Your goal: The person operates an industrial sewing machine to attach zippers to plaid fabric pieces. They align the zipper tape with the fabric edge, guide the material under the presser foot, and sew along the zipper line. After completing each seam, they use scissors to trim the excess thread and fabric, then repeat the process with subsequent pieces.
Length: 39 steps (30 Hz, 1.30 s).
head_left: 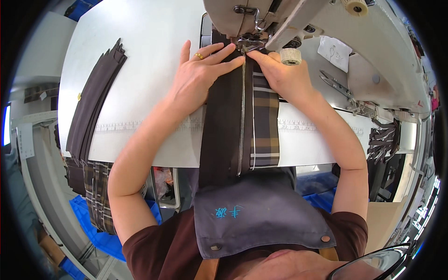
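Left hand [198, 71] lies spread; how right hand [286, 77] grips is unclear; zipper [242, 116] meets presser foot [251, 45] at twelve o'clock, six-o'clock length seemingly unsewn.

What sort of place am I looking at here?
Most likely a sewing workshop: a sewing machine stands over a white worktable, a long zipper runs up to it beside plaid fabric, and dark fabric strips lie in a pile.
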Motion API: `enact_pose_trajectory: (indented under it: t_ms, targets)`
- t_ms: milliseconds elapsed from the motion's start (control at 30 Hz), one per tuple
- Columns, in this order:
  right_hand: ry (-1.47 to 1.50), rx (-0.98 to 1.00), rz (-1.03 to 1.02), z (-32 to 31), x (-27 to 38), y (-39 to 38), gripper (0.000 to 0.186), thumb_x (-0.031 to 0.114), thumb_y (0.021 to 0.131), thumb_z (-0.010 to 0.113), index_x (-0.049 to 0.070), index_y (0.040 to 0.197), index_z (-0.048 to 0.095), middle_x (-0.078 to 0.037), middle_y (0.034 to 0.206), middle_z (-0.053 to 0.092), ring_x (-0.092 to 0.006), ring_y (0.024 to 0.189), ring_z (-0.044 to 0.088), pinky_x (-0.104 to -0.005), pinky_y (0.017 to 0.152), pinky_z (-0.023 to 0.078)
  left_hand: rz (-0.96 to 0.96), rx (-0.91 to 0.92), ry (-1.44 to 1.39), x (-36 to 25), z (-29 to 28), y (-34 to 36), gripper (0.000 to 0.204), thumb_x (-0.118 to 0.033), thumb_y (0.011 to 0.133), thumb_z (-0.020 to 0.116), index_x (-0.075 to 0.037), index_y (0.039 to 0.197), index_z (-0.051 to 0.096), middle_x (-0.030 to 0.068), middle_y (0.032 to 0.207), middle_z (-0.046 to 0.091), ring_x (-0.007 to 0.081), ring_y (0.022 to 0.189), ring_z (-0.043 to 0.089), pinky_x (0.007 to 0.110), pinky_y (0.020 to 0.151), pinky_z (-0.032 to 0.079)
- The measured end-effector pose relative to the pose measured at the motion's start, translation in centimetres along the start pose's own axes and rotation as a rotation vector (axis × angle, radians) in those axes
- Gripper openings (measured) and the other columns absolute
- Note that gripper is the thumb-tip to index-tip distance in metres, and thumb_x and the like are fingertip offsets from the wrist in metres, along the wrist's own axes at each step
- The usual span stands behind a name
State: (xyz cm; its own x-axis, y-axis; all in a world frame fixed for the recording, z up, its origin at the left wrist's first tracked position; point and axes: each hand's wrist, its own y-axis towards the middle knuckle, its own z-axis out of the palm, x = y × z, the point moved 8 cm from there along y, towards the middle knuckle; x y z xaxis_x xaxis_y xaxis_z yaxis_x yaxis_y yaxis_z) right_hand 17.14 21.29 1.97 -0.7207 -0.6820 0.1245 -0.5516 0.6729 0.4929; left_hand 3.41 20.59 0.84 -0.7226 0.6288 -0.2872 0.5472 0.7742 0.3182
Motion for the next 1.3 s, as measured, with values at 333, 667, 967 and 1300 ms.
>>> enact_pose_trajectory:
  t_ms: [333,667,967,1300]
  targets:
    - [0.441,0.01,-0.156,-6.3,8.7,-9.9,0.022,0.008,0.071,0.069,0.006,0.093,0.067,-0.006,0.1,0.061,-0.0248,0.097,0.058,-0.0364,0.075,0.048,0.194,0.01,0.014,-8.7,-2.8,-10.1,0.034,-0.01,0.074,0.058,-0.011,0.107,0.066,0.0035,0.11,0.064,0.0168,0.098,0.061,0.05,0.109,0.022]
    - [0.265,-0.074,-0.089,-4.6,13.1,-10.5,0.032,0.014,0.068,0.06,0.015,0.098,0.068,-0.003,0.114,0.062,-0.0208,0.101,0.054,-0.0321,0.08,0.04,-0.288,-0.061,-0.468,-6.1,-2.6,-10.4,0.021,-0.015,0.085,0.064,-0.013,0.106,0.067,-0.0004,0.099,0.068,0.0158,0.092,0.062,0.049,0.107,0.025]
    - [0.395,0.189,-0.169,-4.5,12.7,-11.4,0.036,0.005,0.072,0.063,0.005,0.108,0.064,-0.008,0.121,0.06,-0.0277,0.114,0.053,-0.0431,0.092,0.042,-0.172,-0.118,-0.346,-7.1,-2.8,-10.5,0.021,-0.011,0.083,0.065,-0.016,0.103,0.069,-0.0023,0.098,0.069,0.0148,0.089,0.063,0.054,0.107,0.017]
    - [0.361,-0.061,-0.124,-8.4,10.1,-11.0,0.03,0.003,0.073,0.059,0.006,0.102,0.065,-0.009,0.114,0.063,-0.0279,0.107,0.059,-0.0388,0.092,0.042,0.001,-0.06,-0.078,-8.7,-2.4,-10.9,0.045,-0.004,0.063,0.066,-0.017,0.106,0.068,-0.0023,0.108,0.061,0.017,0.096,0.058,0.056,0.107,0.016]
